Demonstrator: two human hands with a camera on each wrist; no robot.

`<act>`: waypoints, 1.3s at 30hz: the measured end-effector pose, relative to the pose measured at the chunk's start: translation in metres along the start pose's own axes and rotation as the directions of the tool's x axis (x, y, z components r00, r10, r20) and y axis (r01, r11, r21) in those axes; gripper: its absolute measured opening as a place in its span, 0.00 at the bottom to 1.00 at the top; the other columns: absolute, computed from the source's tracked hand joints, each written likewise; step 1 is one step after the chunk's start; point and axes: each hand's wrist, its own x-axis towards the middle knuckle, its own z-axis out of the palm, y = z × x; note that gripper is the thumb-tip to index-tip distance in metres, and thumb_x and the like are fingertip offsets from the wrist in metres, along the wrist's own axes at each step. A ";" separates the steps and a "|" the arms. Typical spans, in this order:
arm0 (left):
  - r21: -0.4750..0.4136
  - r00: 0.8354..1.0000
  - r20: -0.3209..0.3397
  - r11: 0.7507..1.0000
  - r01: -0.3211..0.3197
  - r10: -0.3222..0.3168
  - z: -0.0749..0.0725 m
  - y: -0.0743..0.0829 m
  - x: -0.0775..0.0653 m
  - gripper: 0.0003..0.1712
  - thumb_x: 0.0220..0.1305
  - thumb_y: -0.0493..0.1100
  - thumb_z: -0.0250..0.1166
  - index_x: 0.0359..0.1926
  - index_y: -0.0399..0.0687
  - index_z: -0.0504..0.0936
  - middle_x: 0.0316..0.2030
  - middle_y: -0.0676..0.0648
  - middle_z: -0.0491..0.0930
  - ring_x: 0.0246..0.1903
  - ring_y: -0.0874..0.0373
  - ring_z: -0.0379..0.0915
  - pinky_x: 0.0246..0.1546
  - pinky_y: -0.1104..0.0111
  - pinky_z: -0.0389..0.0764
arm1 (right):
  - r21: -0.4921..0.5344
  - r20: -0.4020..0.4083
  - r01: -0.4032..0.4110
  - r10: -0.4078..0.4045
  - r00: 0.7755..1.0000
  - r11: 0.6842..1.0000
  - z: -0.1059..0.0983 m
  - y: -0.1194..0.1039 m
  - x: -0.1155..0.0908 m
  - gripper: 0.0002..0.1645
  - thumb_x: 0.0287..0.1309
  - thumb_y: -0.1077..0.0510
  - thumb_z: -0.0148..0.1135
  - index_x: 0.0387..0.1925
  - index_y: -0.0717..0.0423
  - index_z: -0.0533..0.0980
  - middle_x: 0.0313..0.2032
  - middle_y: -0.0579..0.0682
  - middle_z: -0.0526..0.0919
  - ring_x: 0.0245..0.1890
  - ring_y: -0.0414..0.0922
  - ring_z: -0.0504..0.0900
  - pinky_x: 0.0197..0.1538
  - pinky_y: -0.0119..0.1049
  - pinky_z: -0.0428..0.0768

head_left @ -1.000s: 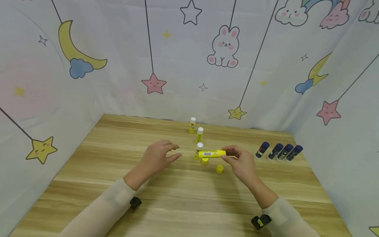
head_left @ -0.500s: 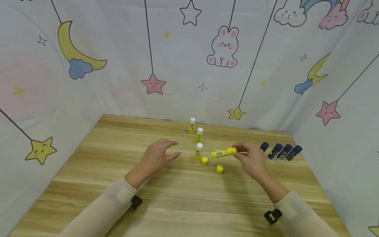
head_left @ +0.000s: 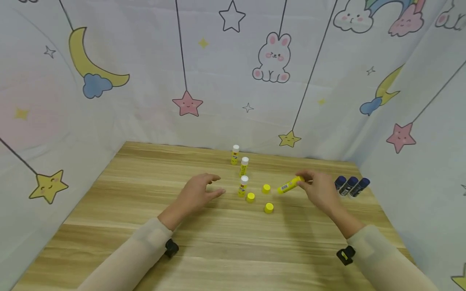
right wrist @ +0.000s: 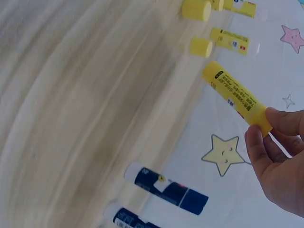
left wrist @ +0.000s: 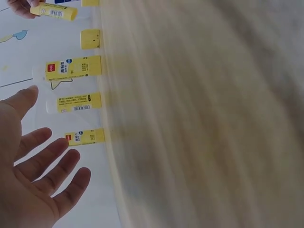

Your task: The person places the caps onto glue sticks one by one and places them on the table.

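My right hand (head_left: 320, 192) pinches a yellow glue stick (right wrist: 236, 95) by one end between thumb and fingers, above the table. The stick tilts, its far end pointing down and left in the head view. Just left of it lie three small yellow caps, the closest being a yellow cap (head_left: 266, 188). My left hand (head_left: 198, 192) hovers with fingers spread and nothing in it. To its right, three yellow glue sticks with white tops stand upright in a slanting row: a front one (head_left: 242, 186), a middle one (head_left: 244, 166) and a back one (head_left: 235, 154).
Dark blue glue sticks (head_left: 349, 186) stand at the table's right side, partly behind my right hand in the head view. The wooden table (head_left: 225, 250) ends against a white printed curtain (head_left: 225, 129) at the back and sides.
My right hand has moved right with the yellow glue stick, which has gone from level to tilted. A third yellow cap, hidden behind the stick before, now shows. The left hand is nearly still.
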 end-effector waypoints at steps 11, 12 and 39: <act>-0.121 0.997 0.048 0.990 0.070 -0.065 0.014 -0.001 0.006 0.30 0.66 0.59 0.69 0.61 0.46 0.81 0.56 0.48 0.83 0.53 0.52 0.80 0.53 0.55 0.82 | -0.168 0.071 0.014 -0.002 0.997 0.986 -0.016 0.014 0.021 0.17 0.67 0.61 0.65 0.55 0.62 0.82 0.45 0.64 0.87 0.40 0.55 0.85 0.39 0.49 0.84; -0.131 0.996 0.050 0.988 0.076 -0.070 0.015 -0.001 0.007 0.30 0.65 0.58 0.70 0.61 0.46 0.81 0.56 0.48 0.83 0.53 0.51 0.80 0.53 0.55 0.82 | -0.182 0.080 0.016 -0.002 0.997 0.983 -0.015 0.015 0.022 0.17 0.67 0.62 0.65 0.55 0.63 0.82 0.44 0.63 0.87 0.39 0.55 0.85 0.38 0.48 0.84; -0.377 0.967 0.183 0.897 0.233 -0.175 0.036 0.023 0.033 0.30 0.62 0.51 0.75 0.61 0.44 0.80 0.56 0.44 0.83 0.52 0.48 0.82 0.50 0.57 0.85 | -0.335 0.180 0.027 0.036 0.983 0.942 -0.008 0.026 0.043 0.19 0.67 0.66 0.61 0.57 0.69 0.78 0.51 0.68 0.83 0.48 0.63 0.83 0.45 0.53 0.85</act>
